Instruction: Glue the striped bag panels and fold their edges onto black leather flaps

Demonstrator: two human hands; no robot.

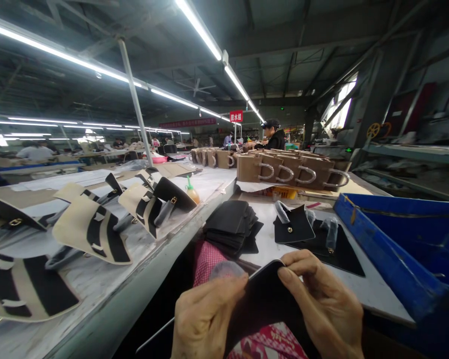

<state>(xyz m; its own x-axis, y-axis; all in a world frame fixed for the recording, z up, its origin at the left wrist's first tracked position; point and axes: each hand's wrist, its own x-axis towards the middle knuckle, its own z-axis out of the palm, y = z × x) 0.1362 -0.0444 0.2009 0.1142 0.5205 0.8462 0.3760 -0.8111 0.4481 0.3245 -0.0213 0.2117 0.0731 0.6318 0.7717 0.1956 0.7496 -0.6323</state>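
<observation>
Over my lap, a black bag panel (264, 299) is bent between my two hands. My left hand (205, 314) pinches its left edge, next to a clear plastic-wrapped piece (226, 269), probably a handle. Fingers and thumb of my right hand (324, 304) grip the panel's top corner. Beyond my hands lies a stack of black pieces (232, 224). To its right, a black panel with a gold buckle (294, 227) and a wrapped handle rests on another black panel (344, 249).
Cream-and-black panels (90, 227) with wrapped handles cover the left table (142, 269), near a glue bottle (192, 192). Brown bags (247, 168) stand in rows ahead. A blue bin (389, 249) borders the right side. A co-worker (275, 137) is beyond the bags.
</observation>
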